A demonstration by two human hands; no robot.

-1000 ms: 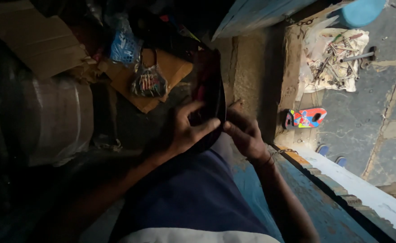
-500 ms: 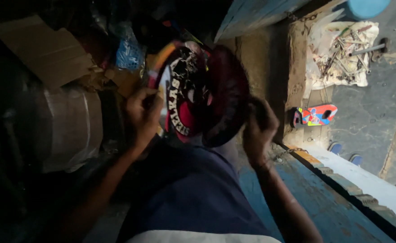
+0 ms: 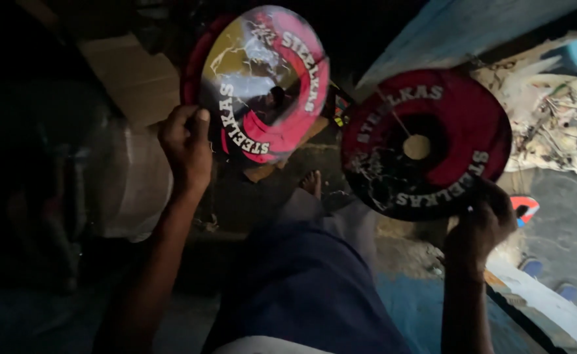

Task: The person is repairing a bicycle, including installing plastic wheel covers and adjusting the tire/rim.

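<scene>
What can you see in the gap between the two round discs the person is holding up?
In the head view, between the left disc and right disc, a bare foot and dim ground show below.

A: How many round, flat red-and-black printed discs?
B: Two: one glossy disc [image 3: 262, 82] on the left, one matte disc [image 3: 426, 144] with a pale centre hole to its right.
A: Hands?
B: Two: the left hand [image 3: 187, 147] under the glossy disc, the right hand [image 3: 481, 226] under the matte one.
A: Anything else?
B: One brown cardboard sheet [image 3: 134, 78] left of the glossy disc, one bare foot [image 3: 311, 183] below it.
</scene>
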